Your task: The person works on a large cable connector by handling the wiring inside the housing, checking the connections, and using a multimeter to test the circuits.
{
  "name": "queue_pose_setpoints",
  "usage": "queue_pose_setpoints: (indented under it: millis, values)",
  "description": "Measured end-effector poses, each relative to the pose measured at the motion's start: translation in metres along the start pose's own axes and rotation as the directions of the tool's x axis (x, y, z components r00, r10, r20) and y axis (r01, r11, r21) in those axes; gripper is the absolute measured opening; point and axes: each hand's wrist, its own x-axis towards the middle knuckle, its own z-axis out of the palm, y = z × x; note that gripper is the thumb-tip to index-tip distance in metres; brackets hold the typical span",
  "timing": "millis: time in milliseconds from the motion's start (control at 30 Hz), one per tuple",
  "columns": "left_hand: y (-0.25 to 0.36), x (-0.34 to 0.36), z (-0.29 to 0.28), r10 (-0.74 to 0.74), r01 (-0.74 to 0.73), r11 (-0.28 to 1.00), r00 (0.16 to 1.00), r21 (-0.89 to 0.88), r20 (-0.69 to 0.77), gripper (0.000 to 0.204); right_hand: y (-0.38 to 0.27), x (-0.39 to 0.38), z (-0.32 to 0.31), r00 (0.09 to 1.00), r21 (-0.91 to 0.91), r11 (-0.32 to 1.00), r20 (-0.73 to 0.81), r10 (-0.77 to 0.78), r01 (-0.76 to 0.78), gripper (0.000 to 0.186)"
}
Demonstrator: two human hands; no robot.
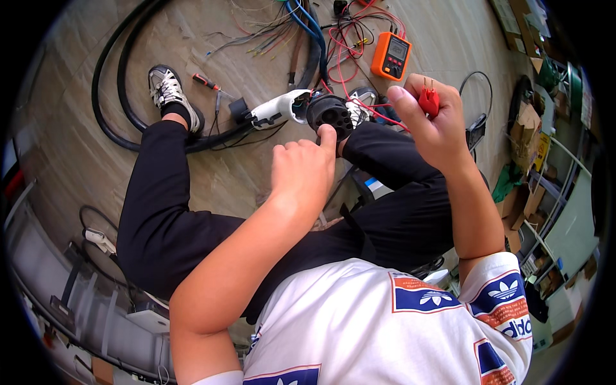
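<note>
My left hand (301, 167) has its index finger stretched to the face of a round black connector (331, 118) with several holes; its other fingers are curled, their inside hidden. The connector sits on an opened white handle housing (276, 110) with wires running from it. My right hand (432, 128), raised to the connector's right, is closed on a red plug (430, 102) with two metal pins pointing up. Beyond it an orange handheld meter (391, 56) lies on the floor, with red and black leads attached.
The floor (77, 160) holds a thick black cable loop (102, 109), a screwdriver (205, 81) near my left foot, and tangled thin wires (269, 32). Shelving with cardboard boxes (523, 135) lines the right side; a grey metal frame (51, 282) stands at lower left.
</note>
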Motion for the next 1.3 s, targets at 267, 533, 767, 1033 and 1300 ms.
queue_pose_setpoints:
  millis: [267, 533, 767, 1033, 1300]
  values:
    - [-0.002, 0.001, -0.004, 0.031, -0.03, 0.999, 0.999, -0.024, 0.045, 0.056, 0.003, 0.001, -0.001, 1.0, -0.02, 1.0, 0.013, 0.01, -0.01, 0.044]
    - [-0.002, -0.003, -0.001, 0.024, -0.023, 0.999, 1.0, -0.023, 0.017, 0.056, 0.002, -0.001, 0.0, 1.0, -0.046, 0.999, 0.013, 0.0, 0.001, 0.043]
    - [-0.006, 0.004, 0.002, 0.035, -0.035, 0.999, 0.998, -0.005, -0.059, 0.043, -0.005, 0.01, -0.015, 0.992, -0.145, 0.981, -0.002, -0.127, 0.125, 0.045]
    - [-0.018, 0.018, -0.02, 0.182, -0.195, 0.98, 0.962, -0.048, -0.201, 0.051, 0.066, 0.022, -0.153, 0.991, 0.054, 0.99, 0.0, -0.134, 0.134, 0.038]
    - [-0.024, 0.042, -0.01, 0.24, -0.361, 0.9, 0.878, -0.245, -0.415, 0.036, 0.364, -0.025, -0.139, 0.712, 0.699, 0.577, -0.137, 0.688, -0.422, 0.03]
